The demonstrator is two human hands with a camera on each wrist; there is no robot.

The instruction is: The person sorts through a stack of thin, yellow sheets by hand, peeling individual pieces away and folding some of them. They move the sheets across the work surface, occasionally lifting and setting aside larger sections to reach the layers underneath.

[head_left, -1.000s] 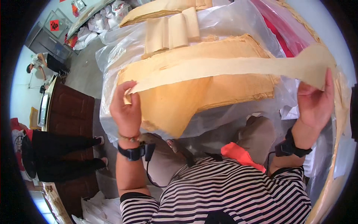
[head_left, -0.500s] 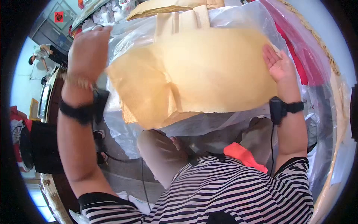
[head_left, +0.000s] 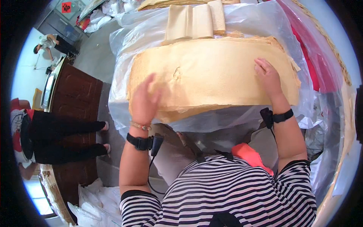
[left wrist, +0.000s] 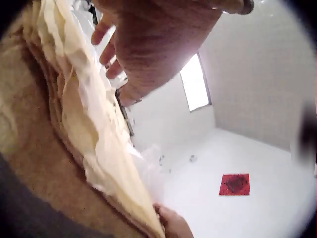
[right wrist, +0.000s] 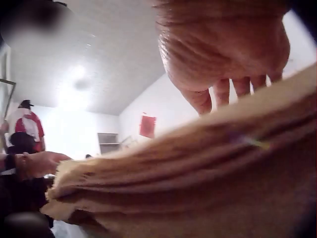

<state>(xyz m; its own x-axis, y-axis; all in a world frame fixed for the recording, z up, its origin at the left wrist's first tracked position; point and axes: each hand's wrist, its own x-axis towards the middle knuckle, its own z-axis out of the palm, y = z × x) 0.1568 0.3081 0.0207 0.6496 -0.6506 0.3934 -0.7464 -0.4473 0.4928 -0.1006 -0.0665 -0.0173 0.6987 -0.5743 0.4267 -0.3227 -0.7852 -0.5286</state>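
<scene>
A stack of thin tan sheets, with ragged edges, lies on clear plastic; the top sheet is spread flat, with a small crease left of its middle. Over the stack's left front part is my left hand, blurred, its fingers spread and holding nothing. My right hand is at the right part of the top sheet, fingers lightly bent and pointing down to it. In the left wrist view the layered sheet edges show beside the left hand. The right wrist view shows the right hand just above the sheets' edge.
Folded tan bundles lie behind the stack, with more sheets farther back. Plastic sheeting covers the work surface. A brown wooden cabinet stands left, near a person in black trousers. Another person is farther off.
A narrow folded strip held between both hands was opened out into a wide sheet and now lies flat on the stack. The left hand swung out to the far left, then came back over the sheet.
</scene>
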